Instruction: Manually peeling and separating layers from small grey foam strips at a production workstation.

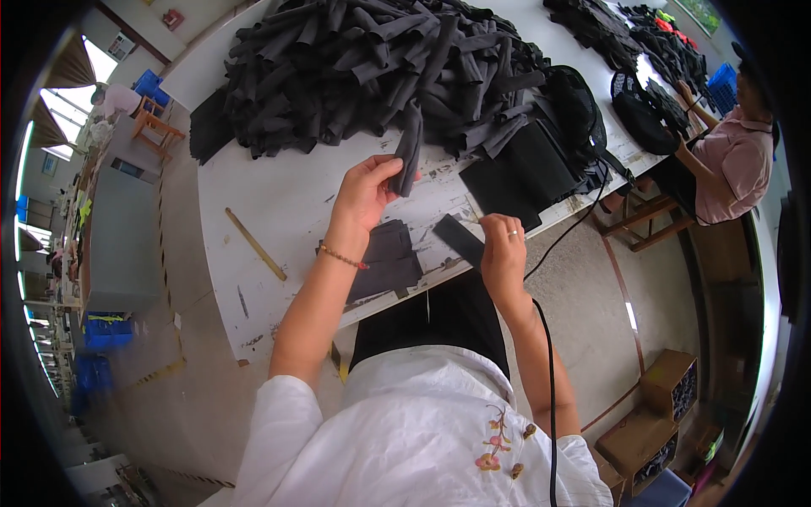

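My left hand point(369, 193) is closed around one end of a dark grey fabric strip point(410, 152), raised over the table in front of a large heap of similar strips point(355, 76). Near the table's front edge, my right hand point(504, 258) has its fingers bent and pressed together at a flat dark strip point(459, 240). The right end of that strip passes behind the fingers. A thin pale bit shows at the fingertips, too small to name. Between my forearms, a stack of flat dark fabric pieces point(384, 262) lies on the white table point(287, 190).
A wooden stick point(255, 243) lies left of my left forearm. Black sheets point(528, 173) and a black mesh bag point(574, 106) are at the right, with a black cable point(545, 338) hanging beside me. A co-worker point(726, 160) sits at the far right; cardboard boxes point(638, 435) stand below.
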Tool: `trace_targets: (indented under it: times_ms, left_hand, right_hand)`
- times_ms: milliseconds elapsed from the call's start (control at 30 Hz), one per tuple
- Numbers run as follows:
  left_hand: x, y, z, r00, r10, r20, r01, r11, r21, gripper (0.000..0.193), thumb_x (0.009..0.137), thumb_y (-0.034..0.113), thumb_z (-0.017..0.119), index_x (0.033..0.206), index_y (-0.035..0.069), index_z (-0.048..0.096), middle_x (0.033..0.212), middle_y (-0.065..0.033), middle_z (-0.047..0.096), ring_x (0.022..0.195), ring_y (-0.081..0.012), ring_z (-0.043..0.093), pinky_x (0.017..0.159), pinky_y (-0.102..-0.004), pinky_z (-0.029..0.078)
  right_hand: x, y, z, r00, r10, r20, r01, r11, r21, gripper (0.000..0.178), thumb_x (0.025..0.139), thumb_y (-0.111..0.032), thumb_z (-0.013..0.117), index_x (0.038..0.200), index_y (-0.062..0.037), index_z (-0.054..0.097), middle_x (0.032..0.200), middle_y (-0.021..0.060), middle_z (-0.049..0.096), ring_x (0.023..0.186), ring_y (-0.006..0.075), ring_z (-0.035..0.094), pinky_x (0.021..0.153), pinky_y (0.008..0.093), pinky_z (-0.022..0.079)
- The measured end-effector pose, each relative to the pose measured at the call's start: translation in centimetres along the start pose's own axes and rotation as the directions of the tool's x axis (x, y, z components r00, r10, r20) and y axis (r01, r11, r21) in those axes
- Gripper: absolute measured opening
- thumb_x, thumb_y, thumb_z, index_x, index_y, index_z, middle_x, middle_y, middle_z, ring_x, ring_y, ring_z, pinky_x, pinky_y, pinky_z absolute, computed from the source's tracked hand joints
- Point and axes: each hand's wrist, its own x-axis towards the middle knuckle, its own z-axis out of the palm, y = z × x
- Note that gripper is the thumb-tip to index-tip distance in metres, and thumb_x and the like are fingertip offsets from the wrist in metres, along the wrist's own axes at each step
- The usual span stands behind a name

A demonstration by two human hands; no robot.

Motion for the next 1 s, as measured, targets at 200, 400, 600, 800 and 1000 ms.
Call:
trace_targets:
  times_ms: [200,400,600,800,1000]
  left_hand:
    - [-3.6,-0.8,-3.2,0.992,-0.022,-0.124,-0.022,0.941,-0.338,0.018,0.087,0.0,0.064,0.104,-0.004,0.059,0.099,-0.0151,0.064,0.094,-0.0262,0.066,0.084,-0.0362,0.058]
    - [-3.9,-0.9,-4.2,0.998,-0.024,-0.055,-0.006,0.872,-0.489,0.018,0.084,-0.002,0.066,0.101,-0.001,0.06,0.097,-0.0111,0.065,0.091,-0.0224,0.063,0.088,-0.0357,0.054]
    - [-4.3,-0.4,-3.6,0.995,0.004,-0.103,-0.044,0.917,-0.396,0.023,0.085,0.0,0.068,0.106,-0.002,0.058,0.103,-0.0124,0.064,0.103,-0.0266,0.063,0.09,-0.0378,0.055]
    - [-4.7,-0.2,-2.5,0.987,0.017,-0.161,-0.063,0.955,-0.289,0.026,0.087,0.003,0.067,0.111,-0.002,0.056,0.112,-0.0158,0.065,0.106,-0.0286,0.065,0.092,-0.0373,0.056]
    - [-5.1,-0.3,-1.4,0.994,0.007,-0.111,-0.039,0.955,-0.293,0.027,0.087,0.001,0.065,0.112,-0.003,0.054,0.112,-0.0177,0.064,0.105,-0.0299,0.065,0.093,-0.0372,0.055]
  right_hand:
    - [1.9,-3.4,1.1,0.932,0.306,0.196,-0.362,0.834,0.417,0.021,0.09,-0.006,0.063,0.106,0.0,0.05,0.099,0.0144,0.054,0.087,0.0284,0.054,0.079,0.0333,0.044]
    - [1.0,-6.3,0.9,0.96,0.019,0.279,-0.118,0.932,0.343,0.037,0.08,-0.011,0.076,0.102,-0.0012,0.048,0.098,0.0157,0.053,0.09,0.0341,0.053,0.08,0.0411,0.043]
    - [1.8,-7.2,0.1,0.978,-0.045,0.204,-0.01,0.965,0.261,0.046,0.08,-0.007,0.073,0.12,-0.002,0.053,0.102,0.0146,0.058,0.091,0.0333,0.055,0.081,0.0444,0.043]
    - [3.3,-7.6,-0.1,0.973,-0.196,0.122,0.183,0.977,0.109,0.041,0.08,-0.01,0.072,0.12,-0.009,0.063,0.102,0.0056,0.062,0.09,0.0266,0.055,0.08,0.0393,0.042]
    - [3.7,-7.3,0.6,0.975,-0.21,0.071,0.212,0.977,-0.016,0.036,0.077,-0.011,0.073,0.112,-0.0107,0.067,0.099,0.0003,0.061,0.088,0.022,0.055,0.078,0.0371,0.041]
